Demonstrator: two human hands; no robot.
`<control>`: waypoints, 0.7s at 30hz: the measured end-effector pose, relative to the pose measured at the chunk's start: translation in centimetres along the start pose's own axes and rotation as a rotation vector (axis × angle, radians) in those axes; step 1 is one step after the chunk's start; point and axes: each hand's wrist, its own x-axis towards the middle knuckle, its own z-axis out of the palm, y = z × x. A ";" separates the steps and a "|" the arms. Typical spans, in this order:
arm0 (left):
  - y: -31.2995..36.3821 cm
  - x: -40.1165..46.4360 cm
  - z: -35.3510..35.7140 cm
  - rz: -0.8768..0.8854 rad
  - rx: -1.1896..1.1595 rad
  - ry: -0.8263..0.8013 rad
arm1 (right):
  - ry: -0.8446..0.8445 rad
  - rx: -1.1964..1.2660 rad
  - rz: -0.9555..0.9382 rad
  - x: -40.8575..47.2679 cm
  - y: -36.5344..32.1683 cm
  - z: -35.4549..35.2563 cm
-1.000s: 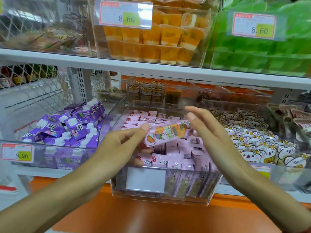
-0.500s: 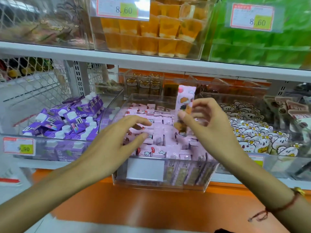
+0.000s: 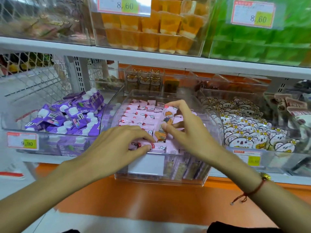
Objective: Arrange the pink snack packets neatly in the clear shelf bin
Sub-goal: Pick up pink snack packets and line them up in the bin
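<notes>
Shop shelf, clear bin (image 3: 213, 115) mid-row. Our right hand (image 3: 190, 130) pinches one pink packet (image 3: 165, 125) upright; left hand (image 3: 117, 145) presses curled fingertips onto front-row packets (image 3: 158, 147).

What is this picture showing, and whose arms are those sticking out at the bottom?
Those arms belong to a person wearing a camera on their head, so you see what they see, looking down at a shop shelf. In the middle sits a clear bin full of pink packets lined up in rows. The right hand pinches one pink packet with a cartoon on it, standing it on end over the rows. The left hand rests its fingers on packets at the front of the bin. Beside it, purple cartons are on the left and white bear packets on the right. Above are orange jelly cups and price tags.
</notes>
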 end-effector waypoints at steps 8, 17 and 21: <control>-0.2 -0.3 0.4 -0.060 0.096 0.040 | -0.107 -0.377 -0.149 -0.4 1.1 0.7; -0.1 -0.1 0.4 -0.067 0.104 0.037 | -0.307 -0.259 -0.006 0.2 1.2 -0.1; 0.6 0.3 0.6 -0.018 0.039 0.039 | -0.020 -0.193 0.076 0.7 1.6 -0.8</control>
